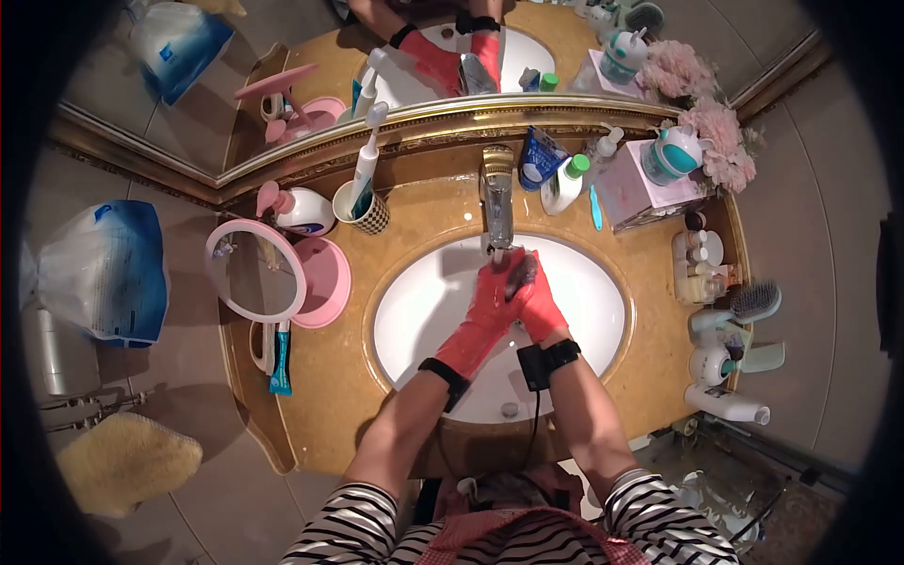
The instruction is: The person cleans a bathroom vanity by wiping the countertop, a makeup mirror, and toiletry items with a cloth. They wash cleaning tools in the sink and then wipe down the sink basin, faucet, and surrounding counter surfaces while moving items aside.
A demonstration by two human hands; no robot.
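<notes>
Both my hands wear red rubber gloves and are pressed together under the faucet (pixel 498 202), above the white oval sink (pixel 405 320). Between them is a dark grey, bunched thing (pixel 521 274), possibly a wet cloth or scrubber; its exact kind does not show. My left hand (pixel 492 294) closes on it from the left, with its fingertips near the spout. From the right, my right hand (pixel 540 303) wraps round the same thing. Partly hidden by the gloves, the water stream is hard to make out.
On the left of the counter stand a pink round mirror (pixel 217 282), a pump bottle (pixel 306 211) and a cup with an electric toothbrush (pixel 365 174). Behind the sink are a blue tube (pixel 540 158) and a green-capped bottle (pixel 563 188). A tissue box (pixel 645 198) and several bottles line the right.
</notes>
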